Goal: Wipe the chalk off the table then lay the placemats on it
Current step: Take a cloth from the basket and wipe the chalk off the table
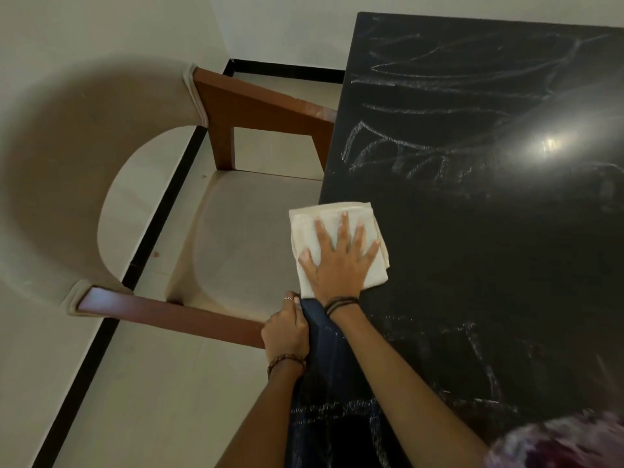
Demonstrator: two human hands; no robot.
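right hand (pixel 337 261) flat on cloth (pixel 310 231)

Table (pixel 489 265): we see black, streaked with white chalk scribbles (pixel 388 153).
Cloth (pixel 314 224): cream, plain, at the tabletop's left edge.
Chair (pixel 256 106): we note reddish-brown wood, beige upholstery.
Floor (pixel 152 400): pale tile, black border strip.
Wristbands: dark cords (pixel 339 304); brown beads (pixel 287 361).

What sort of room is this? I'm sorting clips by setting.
Probably a home dining area: a black table with chalk marks, an upholstered wooden-armed chair pulled up to it, and a tiled floor with dark skirting.
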